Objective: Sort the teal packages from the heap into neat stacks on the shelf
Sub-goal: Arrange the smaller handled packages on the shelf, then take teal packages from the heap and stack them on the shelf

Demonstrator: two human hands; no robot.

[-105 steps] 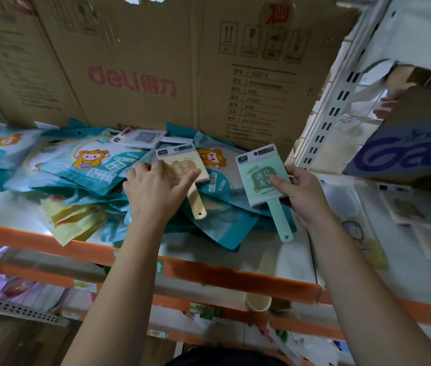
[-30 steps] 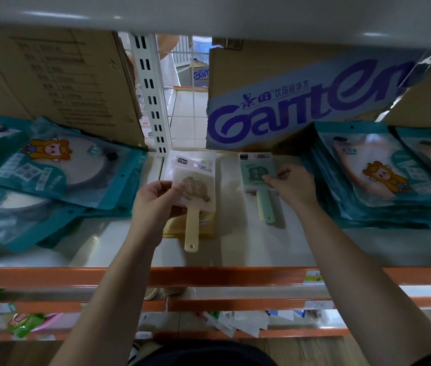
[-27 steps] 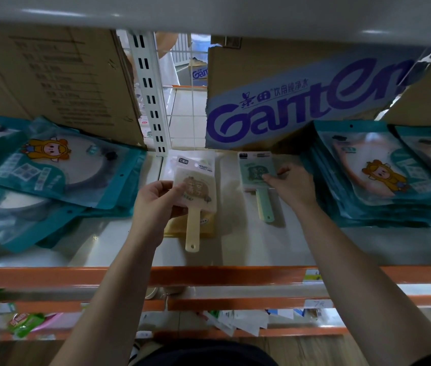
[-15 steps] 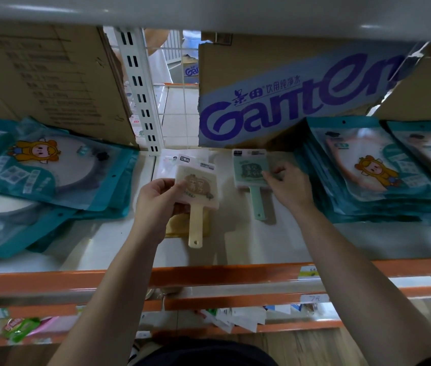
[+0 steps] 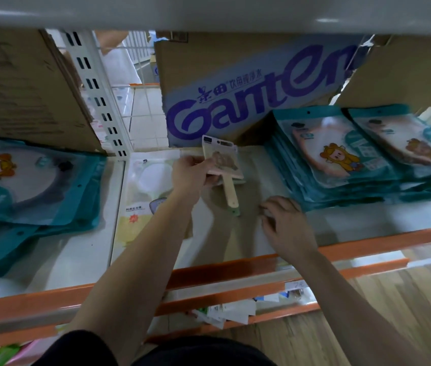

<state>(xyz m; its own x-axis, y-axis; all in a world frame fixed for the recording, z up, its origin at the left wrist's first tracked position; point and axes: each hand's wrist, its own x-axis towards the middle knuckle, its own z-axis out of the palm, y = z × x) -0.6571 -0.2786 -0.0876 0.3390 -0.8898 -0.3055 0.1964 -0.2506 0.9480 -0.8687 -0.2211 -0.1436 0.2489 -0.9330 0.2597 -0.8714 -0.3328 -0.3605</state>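
Note:
Two neat stacks of teal packages (image 5: 341,159) lie at the right of the shelf (image 5: 328,225), and a loose teal heap (image 5: 29,186) lies at the left. My left hand (image 5: 191,177) grips a cream paddle-shaped card (image 5: 221,162) by its left edge, on top of a green paddle of which only the handle tip (image 5: 235,212) shows. My right hand (image 5: 287,223) hovers low over the shelf by the front corner of the nearer teal stack, its fingers loosely bent and holding nothing.
A flat white and yellow package (image 5: 143,196) lies left of my left hand. A Ganten cardboard box (image 5: 248,88) and a brown box (image 5: 24,88) stand at the back, with a slotted upright (image 5: 95,88) between them. The orange shelf lip (image 5: 235,268) runs along the front.
My left hand carried the cream paddle to the right, onto the green paddle. My right hand let go of the green paddle and drew back toward the shelf front.

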